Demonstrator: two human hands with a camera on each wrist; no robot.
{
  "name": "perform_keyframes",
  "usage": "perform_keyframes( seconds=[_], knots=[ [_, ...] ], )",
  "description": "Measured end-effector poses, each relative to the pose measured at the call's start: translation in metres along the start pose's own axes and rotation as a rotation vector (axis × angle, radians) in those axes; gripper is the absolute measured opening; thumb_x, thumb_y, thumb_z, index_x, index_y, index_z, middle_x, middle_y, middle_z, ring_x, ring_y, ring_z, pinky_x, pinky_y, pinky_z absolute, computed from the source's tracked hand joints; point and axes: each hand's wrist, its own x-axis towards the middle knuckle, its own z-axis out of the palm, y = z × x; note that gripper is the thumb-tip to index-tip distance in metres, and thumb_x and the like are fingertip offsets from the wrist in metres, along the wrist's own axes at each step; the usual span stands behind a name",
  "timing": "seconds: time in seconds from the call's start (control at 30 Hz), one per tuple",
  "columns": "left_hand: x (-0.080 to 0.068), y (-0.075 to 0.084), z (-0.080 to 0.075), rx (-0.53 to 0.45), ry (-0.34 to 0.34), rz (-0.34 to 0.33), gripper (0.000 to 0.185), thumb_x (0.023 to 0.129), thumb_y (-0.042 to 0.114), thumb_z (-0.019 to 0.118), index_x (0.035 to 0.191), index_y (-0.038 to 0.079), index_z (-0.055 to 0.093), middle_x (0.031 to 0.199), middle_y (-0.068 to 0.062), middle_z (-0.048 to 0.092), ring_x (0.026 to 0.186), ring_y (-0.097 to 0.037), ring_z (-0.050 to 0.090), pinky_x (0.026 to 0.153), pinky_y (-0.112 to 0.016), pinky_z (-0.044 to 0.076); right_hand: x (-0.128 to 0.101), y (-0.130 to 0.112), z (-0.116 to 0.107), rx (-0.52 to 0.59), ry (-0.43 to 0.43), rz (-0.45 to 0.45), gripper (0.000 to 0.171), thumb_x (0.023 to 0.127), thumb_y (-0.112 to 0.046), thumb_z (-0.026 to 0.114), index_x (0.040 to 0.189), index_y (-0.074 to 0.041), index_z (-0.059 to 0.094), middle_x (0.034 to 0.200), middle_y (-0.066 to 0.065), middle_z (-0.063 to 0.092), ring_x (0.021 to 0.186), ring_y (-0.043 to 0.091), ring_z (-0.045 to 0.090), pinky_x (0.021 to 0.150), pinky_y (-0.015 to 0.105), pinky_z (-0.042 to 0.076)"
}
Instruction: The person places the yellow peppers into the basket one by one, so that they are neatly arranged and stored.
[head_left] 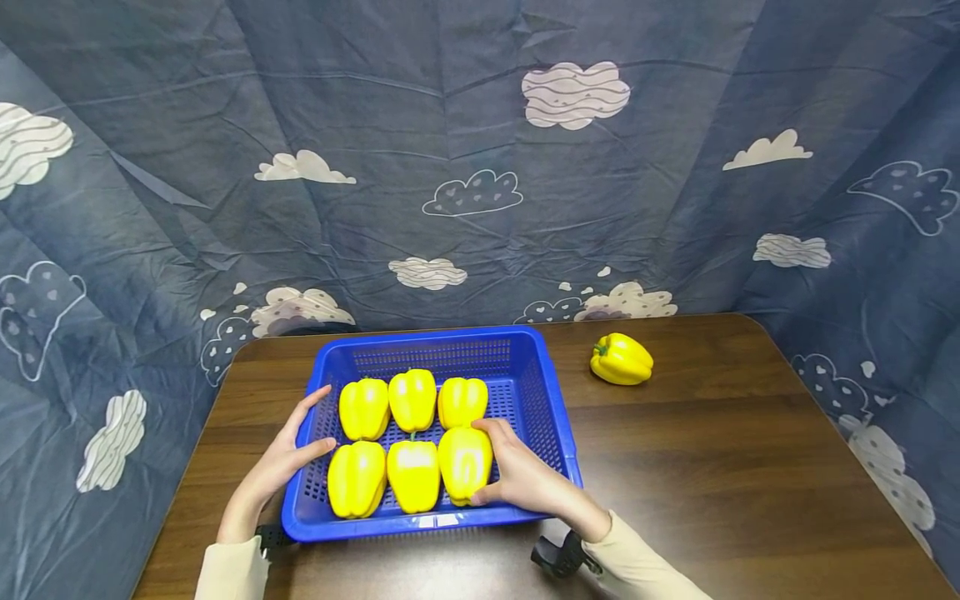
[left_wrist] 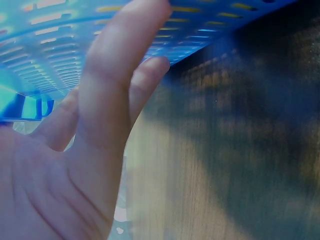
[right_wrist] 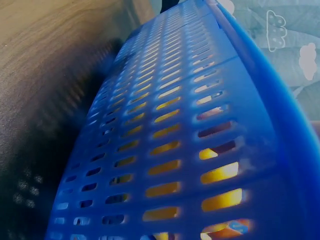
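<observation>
A blue plastic basket [head_left: 557, 417] with slotted walls stands on the table, holding several yellow bell peppers in two rows. At its left side, my left hand [head_left: 281, 460] grips the rim, with thumb and forefinger reaching over it and other fingers against the outer wall. My right hand [head_left: 525, 475] reaches over the front right part of the basket. Its thumb and fingers hold the front-right bell pepper [head_left: 463, 462] from the side. In the right wrist view the basket wall [right_wrist: 165, 120] hides that hand, and yellow shows through the slots.
Another yellow bell pepper [head_left: 622, 360] lies on its side on the wooden table [head_left: 712, 467], to the right of the basket. A dark blue curtain [head_left: 480, 242] with white clouds hangs behind the table and along both sides.
</observation>
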Motion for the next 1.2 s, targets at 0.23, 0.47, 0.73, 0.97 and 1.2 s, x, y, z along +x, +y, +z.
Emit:
perform_keyframes(
  seconds=[0.23,0.47,0.73,0.97,1.2],
  knots=[
    [-0.001,0.001,0.0,0.01,0.0,0.0,0.072,0.093,0.01,0.056,0.152,0.021,0.016,0.153,-0.024,0.01,0.125,-0.056,0.032,0.079,-0.053,0.052,0.004,0.0,0.001,-0.007,-0.044,0.023,0.085,0.061,-0.008,0.087,0.13,0.006,0.04,0.119,0.019,0.045,0.11,0.032,0.048,0.097,0.052,0.04],
    [0.0,0.002,0.0,0.007,0.001,0.006,0.071,0.094,0.007,0.055,0.152,0.021,0.016,0.153,-0.024,0.01,0.125,-0.055,0.033,0.08,-0.053,0.052,0.007,0.002,0.003,-0.026,-0.064,0.027,0.083,0.064,-0.008,0.086,0.131,0.005,0.04,0.127,0.021,0.043,0.114,0.032,0.047,0.1,0.051,0.039],
    [0.001,0.002,-0.001,0.01,-0.002,0.016,0.072,0.093,0.007,0.054,0.152,0.02,0.016,0.153,-0.024,0.01,0.126,-0.055,0.032,0.081,-0.053,0.051,0.004,0.001,-0.001,0.003,-0.048,0.028,0.076,0.069,-0.011,0.082,0.131,0.006,0.042,0.127,0.021,0.045,0.114,0.033,0.048,0.099,0.052,0.039],
    [0.001,0.002,-0.001,0.021,0.003,0.012,0.072,0.093,0.007,0.055,0.152,0.02,0.016,0.154,-0.024,0.009,0.126,-0.054,0.031,0.082,-0.054,0.051,0.0,0.0,-0.008,0.003,-0.007,0.025,0.069,0.073,-0.011,0.078,0.13,0.005,0.044,0.128,0.022,0.046,0.118,0.036,0.047,0.1,0.054,0.037],
    [-0.001,0.001,0.0,0.017,0.001,0.008,0.073,0.093,0.009,0.056,0.152,0.02,0.016,0.154,-0.023,0.008,0.127,-0.055,0.031,0.081,-0.053,0.051,-0.008,0.003,-0.027,0.086,0.058,0.021,0.063,0.08,-0.01,0.074,0.133,0.005,0.043,0.128,0.024,0.047,0.113,0.042,0.052,0.094,0.052,0.044]
  ],
)
